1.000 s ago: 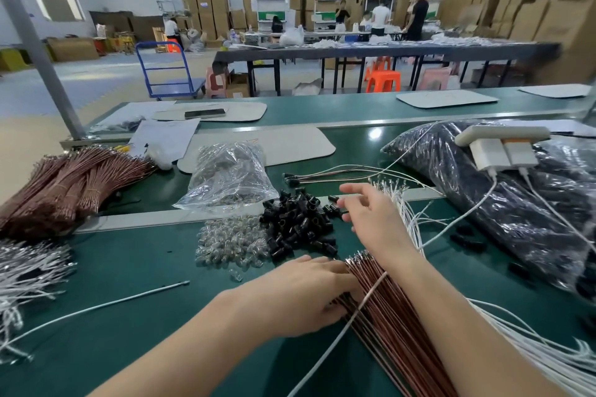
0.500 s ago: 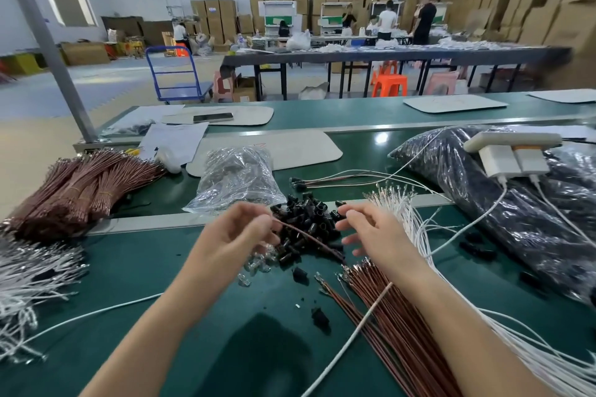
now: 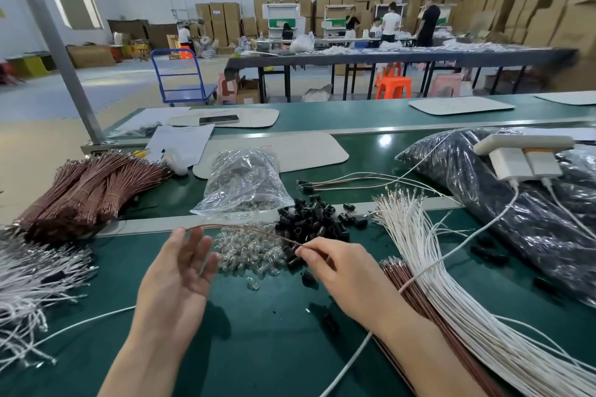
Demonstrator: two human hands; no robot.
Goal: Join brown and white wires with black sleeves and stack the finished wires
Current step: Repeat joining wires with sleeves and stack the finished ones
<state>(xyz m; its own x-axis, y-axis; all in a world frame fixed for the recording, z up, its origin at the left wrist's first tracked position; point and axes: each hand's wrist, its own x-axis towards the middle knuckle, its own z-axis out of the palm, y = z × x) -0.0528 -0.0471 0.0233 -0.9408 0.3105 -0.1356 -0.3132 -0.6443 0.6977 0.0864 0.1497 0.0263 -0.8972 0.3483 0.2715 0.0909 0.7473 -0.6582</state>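
My right hand point(image 3: 342, 271) pinches one brown wire point(image 3: 245, 229) at its right end, just above the green table. The wire arcs left to my left hand point(image 3: 180, 271), which is spread open with its palm up; the wire's far end lies against the fingertips. Behind my hands lies a pile of black sleeves point(image 3: 312, 219) beside a heap of clear small bulbs point(image 3: 248, 251). Loose brown wires point(image 3: 403, 277) and a fan of white wires point(image 3: 429, 261) lie to the right of my right forearm. Finished joined wires point(image 3: 351, 182) lie farther back.
Bundled brown wires point(image 3: 84, 193) and a white wire heap point(image 3: 29, 277) sit at the left. A clear bag of bulbs point(image 3: 245, 184) stands behind the piles. A large dark plastic bag point(image 3: 529, 213) with white chargers point(image 3: 525, 161) fills the right. One white wire point(image 3: 80, 324) crosses under my left forearm.
My left hand has moved left and opened, sliding along the brown wire. My right hand now pinches the wire's right end; the camera has tilted up slightly.
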